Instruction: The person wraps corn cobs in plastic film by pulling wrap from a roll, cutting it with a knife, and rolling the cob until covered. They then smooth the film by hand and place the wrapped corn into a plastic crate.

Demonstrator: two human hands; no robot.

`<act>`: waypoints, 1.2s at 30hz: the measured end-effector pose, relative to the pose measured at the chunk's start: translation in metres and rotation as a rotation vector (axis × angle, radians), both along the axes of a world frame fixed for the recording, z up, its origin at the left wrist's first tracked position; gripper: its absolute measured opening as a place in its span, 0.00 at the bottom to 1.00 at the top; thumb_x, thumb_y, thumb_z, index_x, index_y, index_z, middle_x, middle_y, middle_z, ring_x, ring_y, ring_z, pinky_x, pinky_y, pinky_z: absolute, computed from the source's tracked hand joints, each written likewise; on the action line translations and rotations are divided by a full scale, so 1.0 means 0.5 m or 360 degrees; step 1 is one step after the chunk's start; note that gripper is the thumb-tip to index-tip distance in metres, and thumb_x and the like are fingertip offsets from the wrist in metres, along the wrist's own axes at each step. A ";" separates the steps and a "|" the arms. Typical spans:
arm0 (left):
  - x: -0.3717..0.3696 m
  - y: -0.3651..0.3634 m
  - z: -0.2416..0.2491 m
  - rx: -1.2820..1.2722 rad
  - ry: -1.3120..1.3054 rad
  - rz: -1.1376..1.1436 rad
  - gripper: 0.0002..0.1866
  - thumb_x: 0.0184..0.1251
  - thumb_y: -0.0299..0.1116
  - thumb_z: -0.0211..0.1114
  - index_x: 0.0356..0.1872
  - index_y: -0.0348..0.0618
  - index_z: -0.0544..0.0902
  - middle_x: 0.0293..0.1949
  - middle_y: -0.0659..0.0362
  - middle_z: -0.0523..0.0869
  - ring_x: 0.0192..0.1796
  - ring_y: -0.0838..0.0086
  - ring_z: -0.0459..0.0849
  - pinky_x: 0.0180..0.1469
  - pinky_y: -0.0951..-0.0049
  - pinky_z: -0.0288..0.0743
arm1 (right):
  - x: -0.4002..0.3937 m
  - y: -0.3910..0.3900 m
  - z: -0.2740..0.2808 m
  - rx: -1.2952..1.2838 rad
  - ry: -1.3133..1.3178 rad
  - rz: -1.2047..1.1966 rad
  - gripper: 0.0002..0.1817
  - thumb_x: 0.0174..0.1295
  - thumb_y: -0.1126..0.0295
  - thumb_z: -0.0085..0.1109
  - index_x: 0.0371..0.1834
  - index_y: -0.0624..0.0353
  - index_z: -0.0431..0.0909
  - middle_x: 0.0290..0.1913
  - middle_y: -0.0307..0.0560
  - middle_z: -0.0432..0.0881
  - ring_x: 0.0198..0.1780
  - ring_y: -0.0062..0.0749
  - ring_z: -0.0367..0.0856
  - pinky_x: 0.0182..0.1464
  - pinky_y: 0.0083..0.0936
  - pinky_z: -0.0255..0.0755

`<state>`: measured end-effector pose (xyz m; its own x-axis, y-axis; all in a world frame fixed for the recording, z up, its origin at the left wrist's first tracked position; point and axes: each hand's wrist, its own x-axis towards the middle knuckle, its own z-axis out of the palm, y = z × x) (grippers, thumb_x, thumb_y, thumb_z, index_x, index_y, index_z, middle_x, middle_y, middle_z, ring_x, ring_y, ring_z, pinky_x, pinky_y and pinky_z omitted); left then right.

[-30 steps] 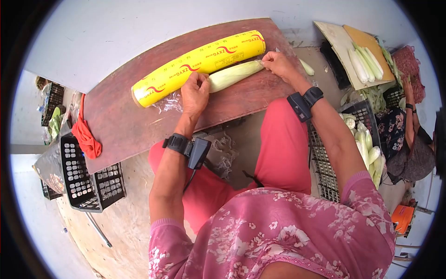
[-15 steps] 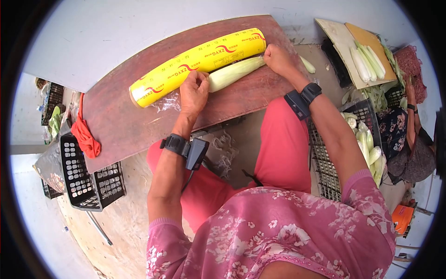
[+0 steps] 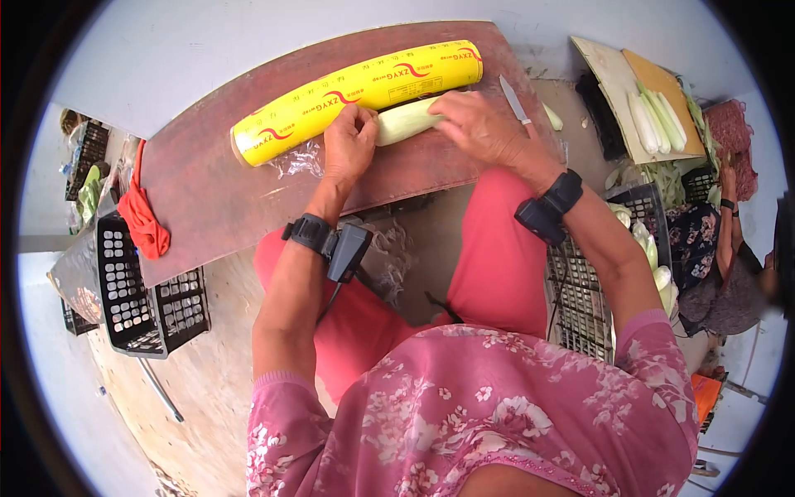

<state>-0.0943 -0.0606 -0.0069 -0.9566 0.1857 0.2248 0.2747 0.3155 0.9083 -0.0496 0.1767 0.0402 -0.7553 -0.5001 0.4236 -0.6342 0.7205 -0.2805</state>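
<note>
A pale green, long vegetable [image 3: 407, 121] lies on the red-brown board [image 3: 273, 214], just below a yellow roll of wrap [image 3: 356, 98]. My left hand [image 3: 349, 142] is closed at its left end, fingers pinched, with thumb and forefinger together. Over the right part of the vegetable rests my right hand [image 3: 483, 128], its fingers curled on it and slightly blurred; they hide the far end. Crumpled clear film [image 3: 300, 161] sticks out beneath the roll, left of my left hand. A knife [image 3: 514, 99] lies right of the roll, its handle toward my right forearm.
A red cloth [image 3: 144, 222] hangs at the board's left edge above a black crate [image 3: 124, 286]. At the right stand a crate [image 3: 580, 302] with pale vegetables and a tilted board [image 3: 598, 74] with more. Another person's arm [image 3: 727, 215] shows at the far right.
My right hand has moved left from the vegetable's far end onto its body. The knife on the board has come into view. The camera view has shifted slightly.
</note>
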 end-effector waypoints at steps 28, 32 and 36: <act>-0.045 -0.002 -0.016 0.0184 -0.0429 0.0165 0.07 0.63 0.32 0.66 0.31 0.38 0.83 0.27 0.62 0.84 0.30 0.80 0.78 0.35 0.77 0.73 | -0.086 -0.069 -0.045 0.0661 -0.0083 -0.0120 0.33 0.47 0.62 0.73 0.58 0.56 0.71 0.52 0.41 0.73 0.56 0.38 0.69 0.55 0.41 0.56; -0.053 -0.014 -0.037 0.0128 -0.0377 0.0247 0.07 0.63 0.31 0.64 0.34 0.37 0.84 0.28 0.58 0.86 0.30 0.78 0.82 0.37 0.74 0.76 | -0.089 -0.068 -0.049 0.0605 -0.0034 -0.0099 0.24 0.49 0.62 0.72 0.48 0.53 0.74 0.50 0.40 0.73 0.56 0.38 0.68 0.54 0.42 0.55; -0.038 -0.090 0.015 -0.0025 -0.0408 0.0235 0.08 0.62 0.31 0.63 0.35 0.37 0.85 0.25 0.57 0.86 0.27 0.75 0.84 0.37 0.73 0.78 | -0.086 -0.069 -0.051 0.0592 -0.0073 -0.0114 0.23 0.50 0.63 0.72 0.48 0.54 0.74 0.50 0.41 0.73 0.56 0.39 0.68 0.54 0.42 0.55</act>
